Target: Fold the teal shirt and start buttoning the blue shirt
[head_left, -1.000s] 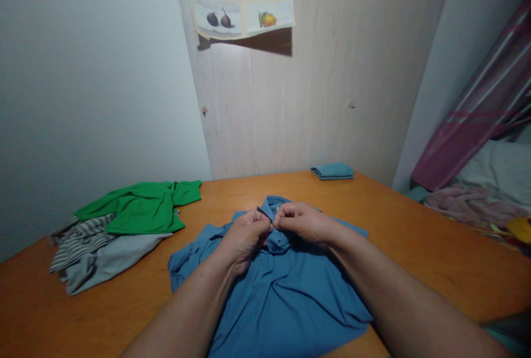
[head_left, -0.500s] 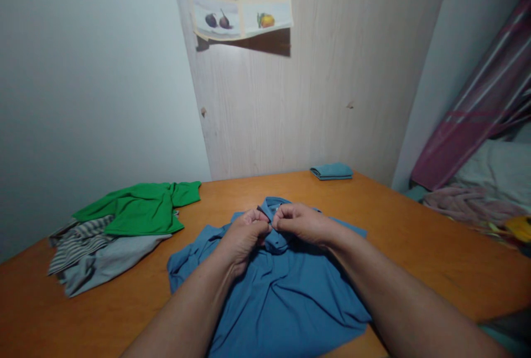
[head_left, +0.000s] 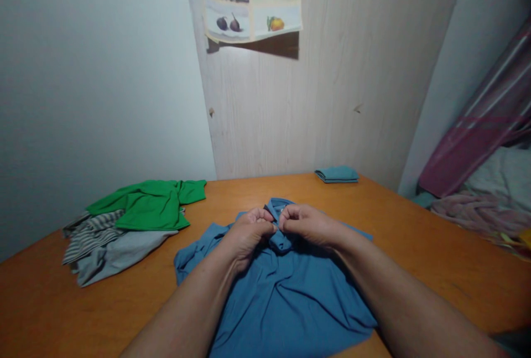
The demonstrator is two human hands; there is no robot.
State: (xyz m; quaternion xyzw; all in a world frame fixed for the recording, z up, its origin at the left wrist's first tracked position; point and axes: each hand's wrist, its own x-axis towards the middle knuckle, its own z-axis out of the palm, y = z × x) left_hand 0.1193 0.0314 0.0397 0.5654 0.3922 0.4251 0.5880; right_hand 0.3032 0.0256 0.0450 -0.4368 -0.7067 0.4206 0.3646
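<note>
A blue collared shirt (head_left: 290, 302) lies spread on the orange-brown table (head_left: 136, 302), its collar pointing away from me. My left hand (head_left: 254, 232) pinches the left edge of the shirt's front opening, just below the collar. Close beside it, my right hand (head_left: 305, 226) pinches the right edge at the same height. The fingertips of both hands almost meet. A small dark button shows on the placket beneath them. What exactly lies between the fingertips is hidden by the fingers.
To the left is a loose pile with a green shirt (head_left: 153, 206) over striped and grey clothes (head_left: 124, 255). A folded blue-green cloth (head_left: 338, 174) lies at the far right edge. Behind stands a wall with a fruit poster (head_left: 253, 1); a pink curtain (head_left: 464, 125) hangs at right.
The whole view has shifted slightly, so things appear a little further right. Both hands keep their pinch at the shirt's collar opening, with hardly any movement.
</note>
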